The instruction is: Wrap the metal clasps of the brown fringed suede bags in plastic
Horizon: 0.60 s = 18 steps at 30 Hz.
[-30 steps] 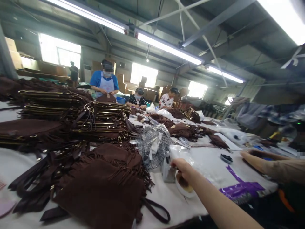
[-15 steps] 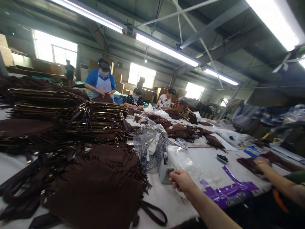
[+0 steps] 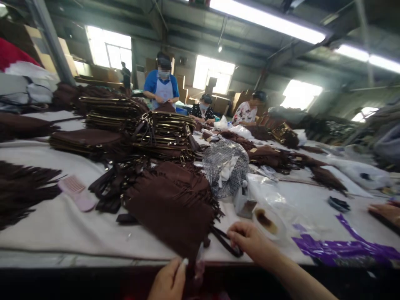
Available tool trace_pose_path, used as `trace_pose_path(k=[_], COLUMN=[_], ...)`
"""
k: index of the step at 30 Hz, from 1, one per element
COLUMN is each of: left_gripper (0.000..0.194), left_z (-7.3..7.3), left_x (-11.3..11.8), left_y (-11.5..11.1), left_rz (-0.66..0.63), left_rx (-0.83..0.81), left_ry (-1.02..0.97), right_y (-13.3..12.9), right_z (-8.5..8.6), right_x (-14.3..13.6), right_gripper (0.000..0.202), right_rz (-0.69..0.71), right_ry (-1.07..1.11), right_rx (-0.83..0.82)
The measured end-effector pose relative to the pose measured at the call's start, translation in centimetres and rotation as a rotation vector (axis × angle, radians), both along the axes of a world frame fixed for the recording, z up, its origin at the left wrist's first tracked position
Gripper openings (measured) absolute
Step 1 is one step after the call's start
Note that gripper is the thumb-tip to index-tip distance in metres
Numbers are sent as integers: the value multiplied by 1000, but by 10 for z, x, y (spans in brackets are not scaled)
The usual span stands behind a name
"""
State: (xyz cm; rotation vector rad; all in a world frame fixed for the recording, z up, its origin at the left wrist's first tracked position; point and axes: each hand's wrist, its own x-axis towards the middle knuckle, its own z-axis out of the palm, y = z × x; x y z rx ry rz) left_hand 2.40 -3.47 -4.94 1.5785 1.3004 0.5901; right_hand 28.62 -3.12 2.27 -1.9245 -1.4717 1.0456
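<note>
A dark brown fringed bag (image 3: 175, 204) lies flap up near the table's front edge, its lower edge blurred. My left hand (image 3: 168, 278) is at its lower front corner, thumb and finger pinched on that corner. My right hand (image 3: 250, 241) is just right of the bag, its fingers closed beside the bag's thin strap loop (image 3: 223, 241). Whatever sits between those fingertips is too small to make out. Behind the right hand stand a small grey box (image 3: 244, 203) and a white dish (image 3: 279, 227) with a brown stain inside.
Stacked brown bags with gold zips (image 3: 168, 133) rise behind. A pink comb (image 3: 76, 192) lies left; bubble wrap (image 3: 214, 166) and purple plastic (image 3: 343, 250) lie right. A co-worker's hand (image 3: 387, 214) is at the right edge. Several people work across the table.
The view has swung left and down. My left hand has come into view at the bag's corner. My right hand has moved from the grey box to beside the strap.
</note>
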Motion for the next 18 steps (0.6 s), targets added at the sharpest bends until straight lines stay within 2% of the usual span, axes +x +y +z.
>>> trace_pose_path(k=[4, 7, 10, 14, 18], left_gripper=[34, 31, 31, 29, 22], left_z=[-7, -6, -9, -15, -23], left_x=[-4, -9, -13, -19, -21], left_y=[-8, -11, -11, -11, -12], left_rz=[-96, -171, -236, -291, -301], left_rx=[129, 230, 297, 377, 569], left_ry=[79, 176, 249, 383, 499], right_y=[-13, -12, -4, 7, 11], right_z=[-12, -24, -33, -38, -41], right_x=[-66, -98, -113, -120, -120], right_gripper=[21, 22, 25, 24, 20], right_rz=[188, 191, 146, 138, 122], right_ry=[250, 247, 161, 82, 34], right_rx=[-170, -257, -288, -316, -343])
